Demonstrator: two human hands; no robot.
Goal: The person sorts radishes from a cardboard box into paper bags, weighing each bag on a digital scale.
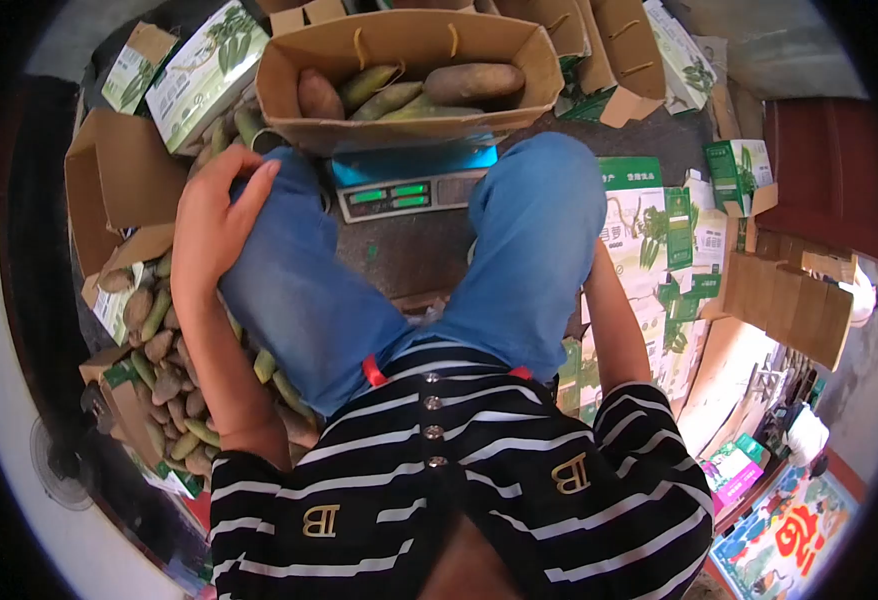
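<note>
My left hand [221, 205] rests on my left knee, the thumb apart from the loosely bent fingers, holding nothing. My right forearm [617, 310] runs down beside my right knee, which hides the hand. Beyond my knees, an open cardboard carton [409, 132] with cord handles stands on a digital scale [399, 197] with lit green displays. Inside the carton lie several long root vegetables [474, 83], green and reddish-brown, looking like radishes.
More roots [164, 380] lie heaped at my left, near an open carton [124, 180]. Printed green-and-white cartons [209, 75] stand at the back left. Flat printed cartons [649, 260] are on my right, with brown cardboard [784, 300] beyond. Other open cartons [624, 55] stand behind the scale.
</note>
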